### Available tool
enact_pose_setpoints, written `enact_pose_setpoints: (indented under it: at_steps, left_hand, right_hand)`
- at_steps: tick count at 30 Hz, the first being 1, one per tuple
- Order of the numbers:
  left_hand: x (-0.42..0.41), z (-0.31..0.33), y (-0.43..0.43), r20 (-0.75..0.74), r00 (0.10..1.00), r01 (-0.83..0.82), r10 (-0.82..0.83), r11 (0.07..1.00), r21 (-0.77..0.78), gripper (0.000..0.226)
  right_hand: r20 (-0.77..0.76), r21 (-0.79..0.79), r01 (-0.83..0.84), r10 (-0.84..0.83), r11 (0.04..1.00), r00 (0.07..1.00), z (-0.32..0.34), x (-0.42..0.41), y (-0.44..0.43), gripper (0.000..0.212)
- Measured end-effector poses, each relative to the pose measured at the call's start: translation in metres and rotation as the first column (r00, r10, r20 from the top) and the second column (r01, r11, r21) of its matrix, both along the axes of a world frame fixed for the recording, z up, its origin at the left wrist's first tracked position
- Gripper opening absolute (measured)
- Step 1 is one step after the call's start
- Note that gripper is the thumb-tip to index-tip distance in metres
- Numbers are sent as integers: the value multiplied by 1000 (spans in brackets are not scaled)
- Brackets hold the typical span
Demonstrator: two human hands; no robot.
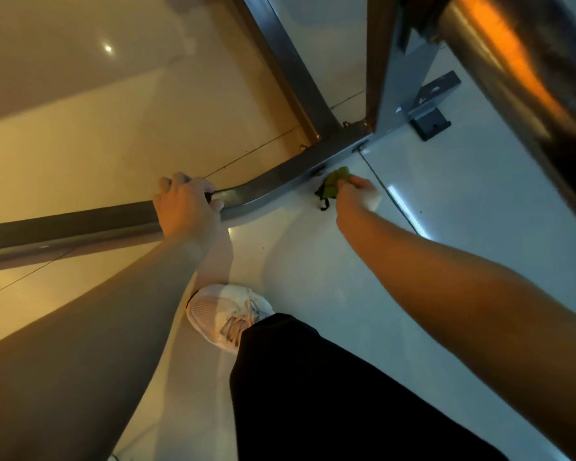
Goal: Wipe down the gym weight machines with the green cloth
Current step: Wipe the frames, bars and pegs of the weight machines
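The left hand [188, 207] grasps the machine's base bar [273, 183]; the right hand [353, 197] holds the bunched green cloth [334, 184] at the bar's bolted joint, low over the floor [313, 261]. Probable faults: dangling threads snag on a bolt [318, 172], or the bracing grip slips.

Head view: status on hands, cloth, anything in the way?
Left hand grips the frame bar. Right hand holds green cloth at the bar's bolted joint. White shoe stands clear behind.

The right hand [352, 196] partly hides the green cloth [334, 182].
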State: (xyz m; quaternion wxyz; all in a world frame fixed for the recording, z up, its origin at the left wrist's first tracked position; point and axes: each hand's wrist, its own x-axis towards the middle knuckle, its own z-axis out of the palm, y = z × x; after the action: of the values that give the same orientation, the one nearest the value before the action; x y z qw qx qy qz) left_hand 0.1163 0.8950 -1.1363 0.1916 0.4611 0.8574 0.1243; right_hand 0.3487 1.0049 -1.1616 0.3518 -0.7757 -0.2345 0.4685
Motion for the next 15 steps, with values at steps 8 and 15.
enact_pose_setpoints:
  at_steps: [8, 15]
  left_hand:
    - [-10, 1, -13, -37, 994, -104, 102, 994, -38, 39]
    - [-23, 2, -21, -73, 994, -87, 80, 992, -90, 39]
  right_hand:
    - [-220, -216, -40, -9, 975, 975, -5, -86, -59, 30]
    - [-133, -164, -124, 103, 979, 986, 8, -61, -23, 35]
